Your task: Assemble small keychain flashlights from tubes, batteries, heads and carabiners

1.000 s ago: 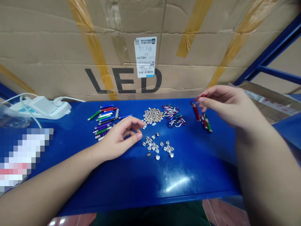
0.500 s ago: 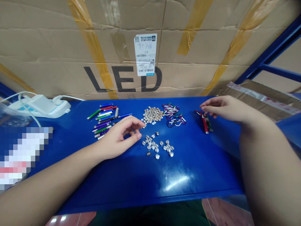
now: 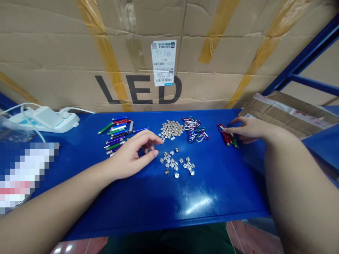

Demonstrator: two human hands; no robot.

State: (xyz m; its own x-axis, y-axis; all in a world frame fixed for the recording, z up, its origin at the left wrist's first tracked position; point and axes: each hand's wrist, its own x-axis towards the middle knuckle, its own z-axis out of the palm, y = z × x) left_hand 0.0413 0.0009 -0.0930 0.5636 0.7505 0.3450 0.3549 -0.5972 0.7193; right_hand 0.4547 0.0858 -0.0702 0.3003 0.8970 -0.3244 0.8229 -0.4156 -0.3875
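Observation:
My left hand [image 3: 134,155] rests on the blue table [image 3: 169,201] with its fingers loosely curled and apart, and nothing shows in them. It lies between a heap of small coloured tubes [image 3: 118,133] and a scatter of silver caps [image 3: 176,164]. My right hand [image 3: 247,129] lies low at the right with its fingers spread. Its fingertips touch a small pile of red and green keychain lights [image 3: 228,137] on the table. A pile of silver button cells [image 3: 171,129] and a bunch of coloured carabiner clips [image 3: 194,129] sit between my hands.
A big cardboard box [image 3: 159,53] marked LED stands along the back of the table. A white power strip [image 3: 45,119] with cables lies at the back left. A flattened taped carton [image 3: 288,113] and a blue rack frame [image 3: 304,56] are at the right.
My right hand came down from above the table with a red keychain light and laid it on the pile at the right. My left hand has stayed where it was.

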